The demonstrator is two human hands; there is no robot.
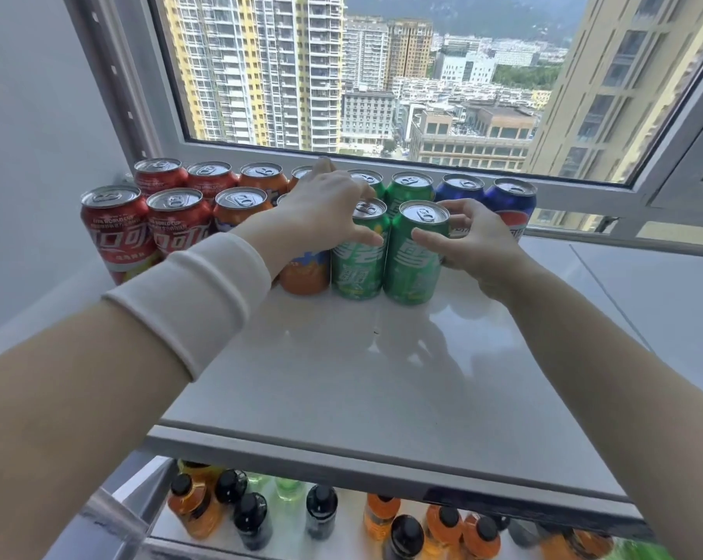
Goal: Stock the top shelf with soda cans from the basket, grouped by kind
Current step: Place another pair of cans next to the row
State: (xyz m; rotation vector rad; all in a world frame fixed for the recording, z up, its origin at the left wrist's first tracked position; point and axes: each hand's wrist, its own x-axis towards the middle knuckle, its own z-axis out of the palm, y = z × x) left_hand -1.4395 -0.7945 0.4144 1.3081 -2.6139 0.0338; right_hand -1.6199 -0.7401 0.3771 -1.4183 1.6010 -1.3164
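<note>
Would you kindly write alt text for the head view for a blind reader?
The left hand grips the left green can, the right hand the right green can, on a shelf with red cans, orange cans and blue cans.

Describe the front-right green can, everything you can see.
The front-right green can stands upright on the white shelf, in the front row. It has a green printed metal body with pale lettering, a silver lid and an unopened pull tab. Its left side sits against the neighbouring green can, which the left hand holds. The right hand grips it, thumb in front, fingers behind.
</note>
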